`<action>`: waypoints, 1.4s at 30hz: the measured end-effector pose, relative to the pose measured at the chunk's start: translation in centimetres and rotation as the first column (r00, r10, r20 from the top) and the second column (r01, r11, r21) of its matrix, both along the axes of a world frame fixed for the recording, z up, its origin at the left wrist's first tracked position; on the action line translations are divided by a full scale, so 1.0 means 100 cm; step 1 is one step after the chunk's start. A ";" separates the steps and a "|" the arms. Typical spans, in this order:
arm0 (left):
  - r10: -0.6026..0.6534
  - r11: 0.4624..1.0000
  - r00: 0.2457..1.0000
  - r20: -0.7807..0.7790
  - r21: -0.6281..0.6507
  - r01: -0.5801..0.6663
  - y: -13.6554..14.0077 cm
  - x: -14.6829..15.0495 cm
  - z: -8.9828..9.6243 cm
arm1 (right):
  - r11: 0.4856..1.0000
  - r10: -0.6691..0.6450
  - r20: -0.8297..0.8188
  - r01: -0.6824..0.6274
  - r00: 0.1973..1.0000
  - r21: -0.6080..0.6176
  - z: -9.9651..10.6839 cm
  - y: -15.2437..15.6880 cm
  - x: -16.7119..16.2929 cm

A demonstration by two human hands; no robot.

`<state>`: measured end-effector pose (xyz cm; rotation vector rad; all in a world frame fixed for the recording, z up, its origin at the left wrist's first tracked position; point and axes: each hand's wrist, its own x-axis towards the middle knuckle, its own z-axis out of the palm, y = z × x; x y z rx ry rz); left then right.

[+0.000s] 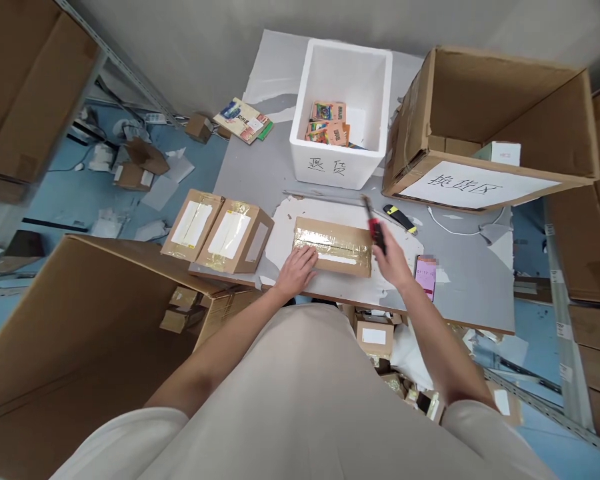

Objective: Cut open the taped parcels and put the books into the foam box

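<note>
A taped cardboard box [334, 235] lies on the table in front of me, with clear tape and a white label strip along it. My left hand [298, 268] rests flat on its near left corner, fingers stretched over the top. Just beyond the box's right end, my right hand [393, 257] is closed around a red and black box cutter [375, 230]. The cutter's narrow tip points away from me and stands apart from the box. A black and yellow tool [400, 219], which looks like another cutter, lies to the right.
Two labelled boxes [230, 235] stand at left. Behind are a white foam bin [341, 167] holding colourful packs, books [240, 120] and a large open carton [490, 187]. A phone [425, 275] lies right, near a white cable [455, 230]. Another big carton [95, 320] stands lower left.
</note>
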<state>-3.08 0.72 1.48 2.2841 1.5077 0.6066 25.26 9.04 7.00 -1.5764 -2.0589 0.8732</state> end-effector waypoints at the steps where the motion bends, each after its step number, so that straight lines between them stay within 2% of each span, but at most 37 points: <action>1: -0.008 1.000 1.000 -0.018 -0.003 0.008 0.002 0.001 -0.004 | 0.978 0.207 0.067 -0.209 0.976 0.010 0.013 0.006 -0.015; 3: 0.004 1.000 1.000 -0.031 -0.006 -0.004 0.007 0.002 -0.011 | 0.849 0.525 0.212 -0.526 0.824 -0.054 0.030 0.017 -0.044; 5: 0.015 1.000 1.000 -0.021 0.001 -0.015 0.009 0.002 -0.017 | 0.734 0.665 0.334 -0.667 0.668 -0.126 0.034 0.025 -0.066; 6: 0.016 1.000 1.000 -0.011 0.007 -0.016 0.010 0.001 -0.019 | 0.705 0.688 0.379 -0.694 0.619 -0.145 0.032 0.027 -0.073; 8: 0.013 1.000 1.000 0.011 0.021 -0.014 0.010 0.001 -0.020 | 0.687 0.692 0.433 -0.712 0.578 -0.147 0.027 0.030 -0.078; 13: 0.020 0.999 0.999 0.032 0.040 -0.021 0.010 0.002 -0.019 | 0.683 0.681 0.467 -0.719 0.564 -0.128 0.019 0.031 -0.072; 20: 0.015 0.999 1.000 -0.012 0.047 -0.014 0.012 0.002 -0.020 | 0.695 0.668 0.504 -0.701 0.547 -0.161 0.024 0.034 -0.080; 24: 0.033 0.999 0.999 0.016 0.035 -0.033 0.010 0.003 -0.022 | 0.673 0.675 0.555 -0.714 0.486 -0.193 0.028 0.034 -0.082; 27: 0.039 0.999 0.999 0.029 0.013 -0.039 0.008 0.004 -0.023 | 0.680 0.658 0.614 -0.694 0.436 -0.236 0.027 0.032 -0.081; 30: 0.043 0.999 0.999 0.011 -0.010 -0.043 0.007 0.004 -0.022 | 0.689 0.647 0.624 -0.688 0.439 -0.230 0.025 0.031 -0.076; 33: 0.043 0.999 0.999 -0.003 -0.019 -0.043 0.009 0.003 -0.022 | 0.740 0.614 0.625 -0.627 0.482 -0.244 0.029 0.030 -0.050; 38: 0.051 0.998 0.999 0.010 -0.032 -0.051 0.012 0.003 -0.021 | 0.839 0.522 0.682 -0.453 0.512 -0.302 0.051 0.018 0.044; 40: 0.061 0.997 0.998 0.020 -0.039 -0.060 0.011 0.005 -0.018 | 0.868 0.485 0.671 -0.403 0.561 -0.290 0.057 0.006 0.078; 42: 0.062 0.997 0.998 0.014 -0.046 -0.062 0.010 0.005 -0.012 | 0.899 0.433 0.610 -0.361 0.663 -0.247 0.058 -0.008 0.100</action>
